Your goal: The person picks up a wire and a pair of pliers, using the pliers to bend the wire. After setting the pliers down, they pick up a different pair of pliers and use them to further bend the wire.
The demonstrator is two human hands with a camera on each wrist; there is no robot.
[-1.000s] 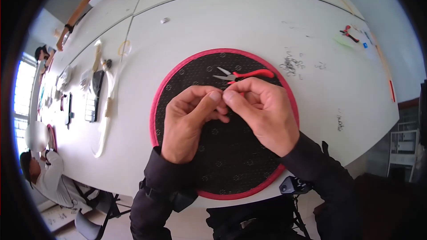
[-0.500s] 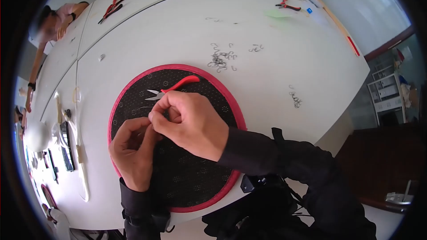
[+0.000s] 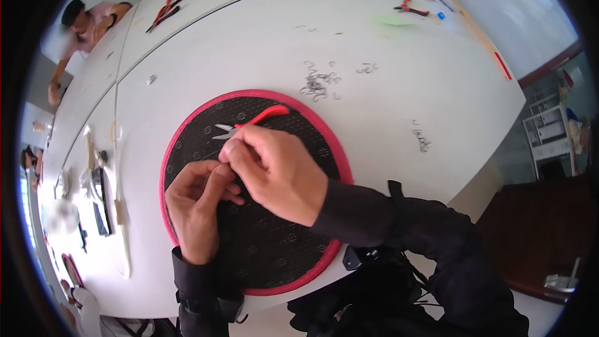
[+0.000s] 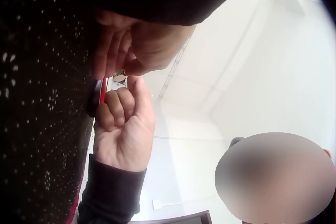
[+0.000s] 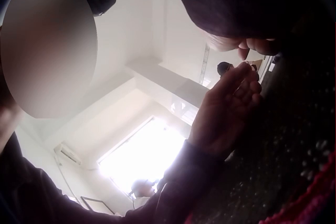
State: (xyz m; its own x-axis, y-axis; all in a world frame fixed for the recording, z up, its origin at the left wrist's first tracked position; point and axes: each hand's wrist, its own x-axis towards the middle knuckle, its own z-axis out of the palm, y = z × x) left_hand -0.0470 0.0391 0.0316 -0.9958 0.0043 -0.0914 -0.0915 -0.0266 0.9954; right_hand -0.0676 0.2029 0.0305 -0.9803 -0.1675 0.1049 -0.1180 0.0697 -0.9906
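Note:
Over a round black mat with a pink-red rim (image 3: 342, 162), both hands meet at their fingertips. My left hand (image 3: 197, 209) pinches a tiny wire piece between thumb and forefinger; the fingers cover most of it. The right hand (image 3: 281, 175) pinches at the same spot, just above the left fingertips, its other fingers curled in. Red-handled pliers (image 3: 269, 112) lie on the mat beyond the right hand, jaws apart and pointing left. In the left wrist view the right hand (image 4: 126, 129) shows with curled fingers; the right wrist view shows the left hand (image 5: 223, 113).
Small dark wire hooks (image 3: 318, 82) lie in a loose pile beyond the mat, and more (image 3: 421, 140) to the right. Other pliers (image 3: 412, 7) lie at the far right, several more at the far left. A phone (image 3: 100, 203) and cords lie left. A person (image 3: 93, 25) sits across.
Since a second ago the head view has swung right, so mat and hands appear further left. The right hand now sits slightly above the left. The pliers still lie on the mat.

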